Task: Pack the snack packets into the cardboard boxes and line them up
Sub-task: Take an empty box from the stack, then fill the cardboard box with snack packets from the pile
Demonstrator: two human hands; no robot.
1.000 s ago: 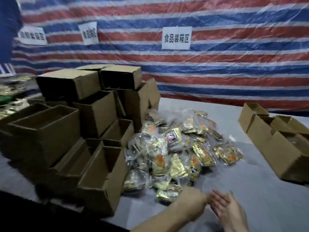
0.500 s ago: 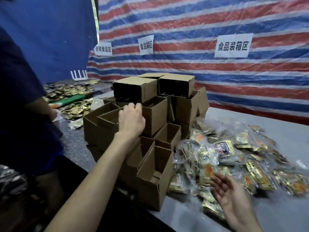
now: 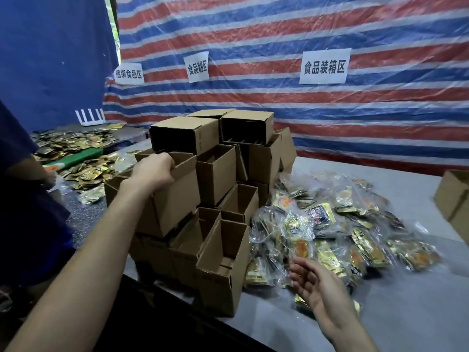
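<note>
Barely started: your left hand (image 3: pixel 154 171) grips an empty box (image 3: pixel 177 201), right hand (image 3: pixel 314 283) loose and empty, packets (image 3: pixel 342 232) all unpacked.

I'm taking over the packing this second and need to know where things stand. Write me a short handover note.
Left hand: grips the rim of an open cardboard box high on the stack of boxes.
Right hand: open, palm up, holding nothing, at the near edge of the snack packets.
Things: packets heaped on the table right of the stack; another box at the right edge, contents hidden.
Done: no packed box visible; open boxes in the stack look empty.
Left: take the box off the stack, fill it, line it up, repeat.
</note>
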